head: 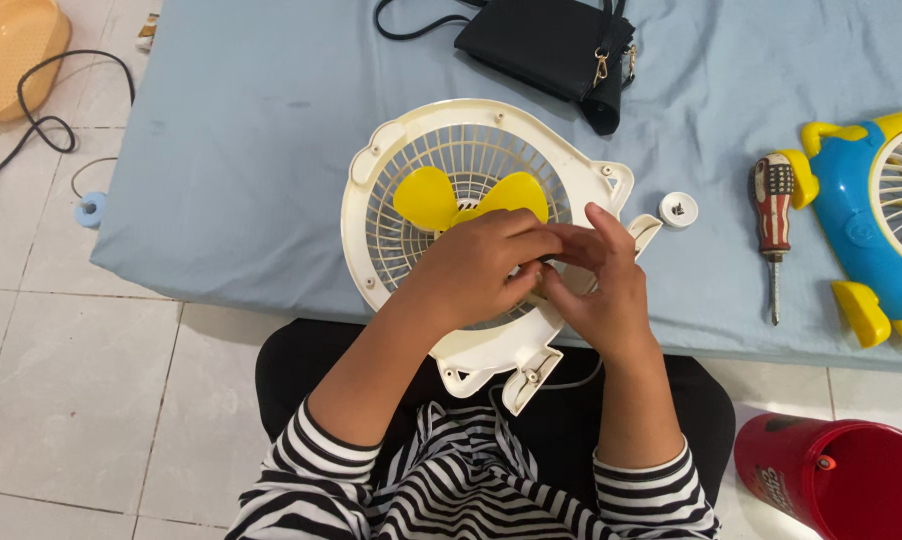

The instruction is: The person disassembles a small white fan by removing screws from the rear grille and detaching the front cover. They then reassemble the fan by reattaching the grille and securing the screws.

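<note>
Nearest us, our striped sleeves (331,470) rest over dark trousers as we sit on the tiled floor (71,400), and a red tub (851,480) stands by our right knee. Just past our lap lies the cream fan housing (391,150), flat on the edge of the blue mattress (251,130), its foot overhanging toward us so the hub stays within easy reach.

Our left hand (476,270) is curled over the hub, covering part of the yellow blades (426,197), seemingly to steady them. Our right hand (601,285) meets it, fingers pinched narrow at the centre; what they hold we cannot tell, for the hands hide it.

To the right, a small white cap (678,209) and a screwdriver (773,225) lie set aside but handy, with a blue and yellow fan cover (861,220) beyond. Farther off sit a black bag (551,45) and, on the floor to the left, an orange bowl (11,50) and a cable (46,120).
</note>
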